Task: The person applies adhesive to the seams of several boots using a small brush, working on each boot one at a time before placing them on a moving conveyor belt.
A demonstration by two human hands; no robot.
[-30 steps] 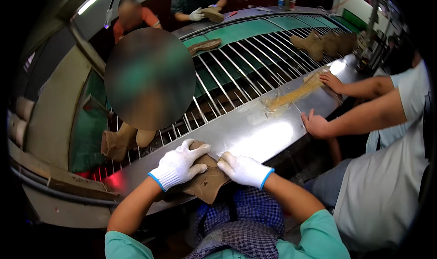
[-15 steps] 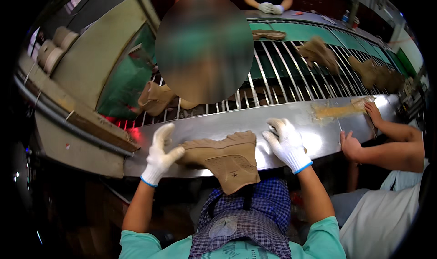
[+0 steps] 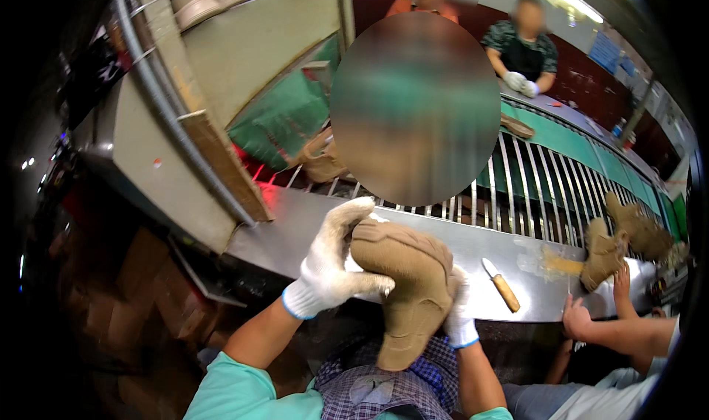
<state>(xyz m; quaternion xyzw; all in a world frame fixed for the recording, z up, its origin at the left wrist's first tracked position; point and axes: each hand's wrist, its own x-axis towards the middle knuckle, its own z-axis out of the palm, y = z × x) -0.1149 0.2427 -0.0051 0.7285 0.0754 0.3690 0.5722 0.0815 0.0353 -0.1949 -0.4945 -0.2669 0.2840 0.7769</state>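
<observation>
A tan ankle boot (image 3: 405,280) is held up over the metal ledge, tilted, with its toe toward the far side and its shaft toward my apron. White-gloved, my left hand (image 3: 334,261) grips the toe end from the left, thumb and fingers spread around it. My right hand (image 3: 461,313), also in a white glove, holds the boot's right side; the boot hides most of its fingers. To the right of it a knife (image 3: 502,286) with a wooden handle lies on the ledge.
Beyond the metal ledge (image 3: 295,221) runs a conveyor of metal bars (image 3: 543,191). More tan boots (image 3: 602,254) are at the right, near a co-worker's bare hands (image 3: 577,318). Across the conveyor a person has gloved hands (image 3: 521,84) together. A pale panelled housing (image 3: 166,169) stands left.
My hands have closed on the boot and lifted and turned it. The knife now shows on the ledge. The view has swung left, and a boot at the right is now by the co-worker's hands.
</observation>
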